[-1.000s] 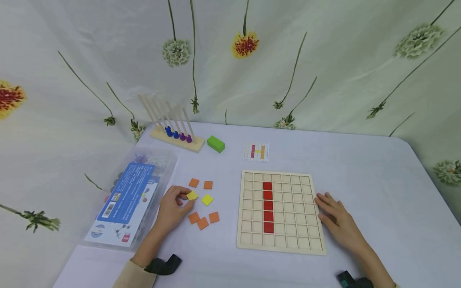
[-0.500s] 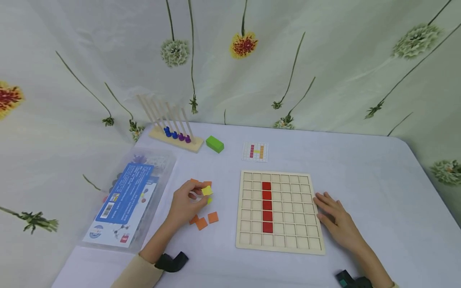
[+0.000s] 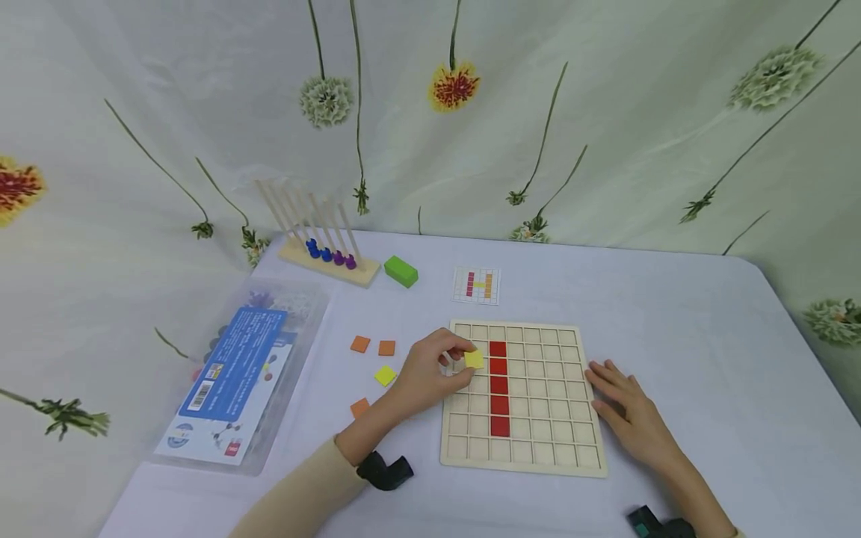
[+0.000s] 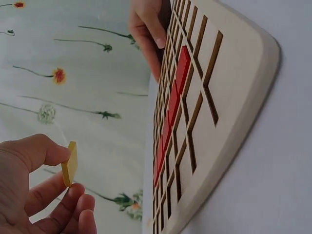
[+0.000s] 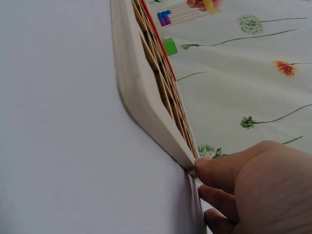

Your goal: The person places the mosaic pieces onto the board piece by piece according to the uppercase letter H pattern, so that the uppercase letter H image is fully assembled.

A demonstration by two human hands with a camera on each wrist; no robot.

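Observation:
My left hand (image 3: pixel 427 377) pinches a yellow square tile (image 3: pixel 474 359) between thumb and fingers over the left part of the wooden grid board (image 3: pixel 599 462). In the left wrist view that tile (image 4: pixel 70 166) is held clear of the board, with its edge toward the camera. A column of several red tiles (image 3: pixel 499 385) fills one line of the board's cells. My right hand (image 3: pixel 632 415) lies at the board's right edge; the right wrist view shows the thumb and fingers of this hand (image 5: pixel 273 183) touching that edge.
Left of the board lie another yellow tile (image 3: pixel 386 375) and orange tiles (image 3: pixel 386 348), some hidden by my left arm. Behind stand a pattern card (image 3: pixel 477 285), a green block (image 3: pixel 400 271) and a peg rack with beads (image 3: pixel 329 263). A plastic box (image 3: pixel 232 373) occupies the far left.
My left hand has lifted the yellow tile from among the loose tiles and carried it right, over the board. The right hand stays at the board's edge.

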